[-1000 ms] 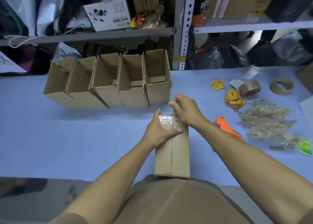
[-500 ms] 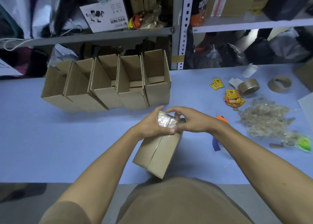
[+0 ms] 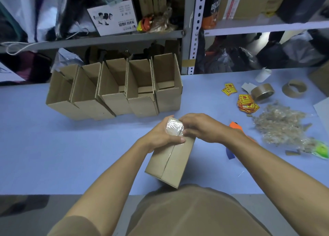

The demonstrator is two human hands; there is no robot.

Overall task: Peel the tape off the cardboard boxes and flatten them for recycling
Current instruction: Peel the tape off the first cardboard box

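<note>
One taped end left to lift

The left hand (image 3: 160, 137) curled around the box (image 3: 170, 157), tilted above the bench (image 3: 53, 146). Right hand (image 3: 199, 128) fingers (image 3: 185, 131) pinched at the tape (image 3: 174, 128); best peeled low and slow, box braced

Both forearms reach forward, left hand (image 3: 161, 137) and right hand (image 3: 199, 128) meeting, fingers curled in a grip.

My blue table (image 3: 53, 155) carries open boxes (image 3: 114, 93) beyond my grip, tape rolls (image 3: 262, 91) and peeled tape (image 3: 281, 125) to its right.
</note>
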